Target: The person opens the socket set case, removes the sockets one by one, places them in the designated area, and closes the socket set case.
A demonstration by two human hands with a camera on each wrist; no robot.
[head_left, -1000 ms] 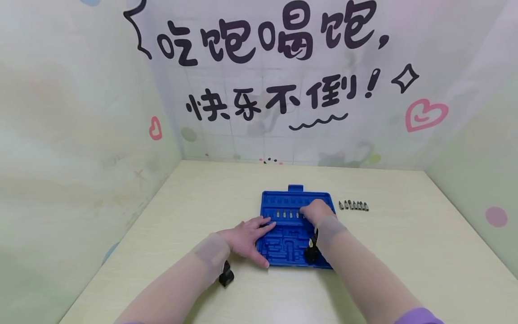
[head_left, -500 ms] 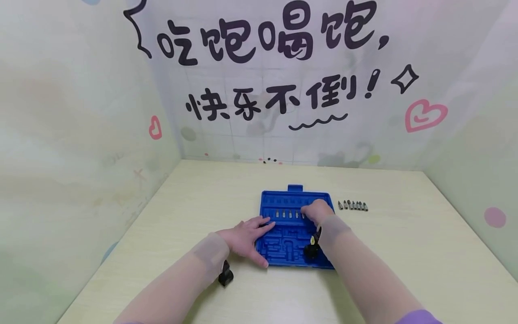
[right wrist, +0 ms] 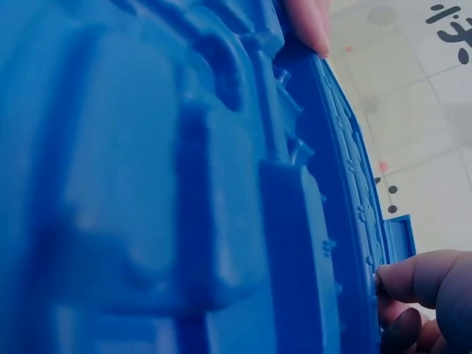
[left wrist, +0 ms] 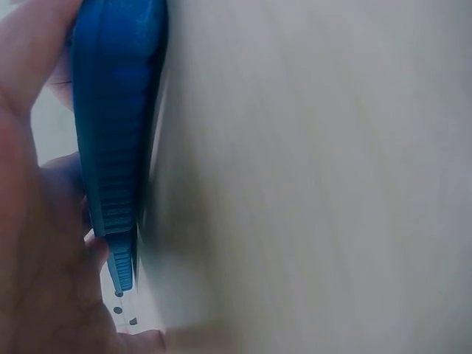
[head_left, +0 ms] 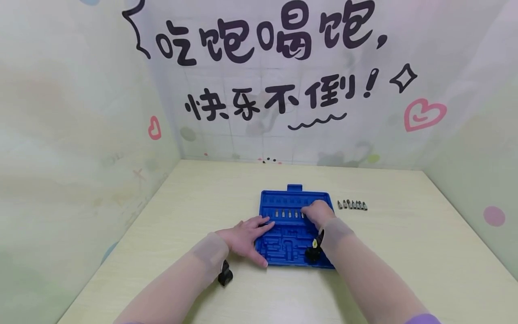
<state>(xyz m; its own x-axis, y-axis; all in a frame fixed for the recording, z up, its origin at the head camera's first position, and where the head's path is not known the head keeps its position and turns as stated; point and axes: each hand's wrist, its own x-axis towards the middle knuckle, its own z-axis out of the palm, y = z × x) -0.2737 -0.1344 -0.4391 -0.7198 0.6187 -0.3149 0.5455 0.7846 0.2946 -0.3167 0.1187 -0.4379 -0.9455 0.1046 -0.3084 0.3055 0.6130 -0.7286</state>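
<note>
Pinching an end bit [head_left: 302, 215], long axis fore-and-aft, the right grip [head_left: 319, 212] has four bits [head_left: 283, 213] just leftward, the spread left grip [head_left: 244, 237] lying farther off.

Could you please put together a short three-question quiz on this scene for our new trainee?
1. True or false: the left hand is at the left edge of the open blue case.
2. Multiple choice: in the head view, where on the table do the loose bits lie?
A) To the left of the case
B) Between the case and the person
C) To the right of the case
3. Short answer: which hand is at the right end of the visible row of bits in the case?

Key:
1. True
2. C
3. The right hand
</note>
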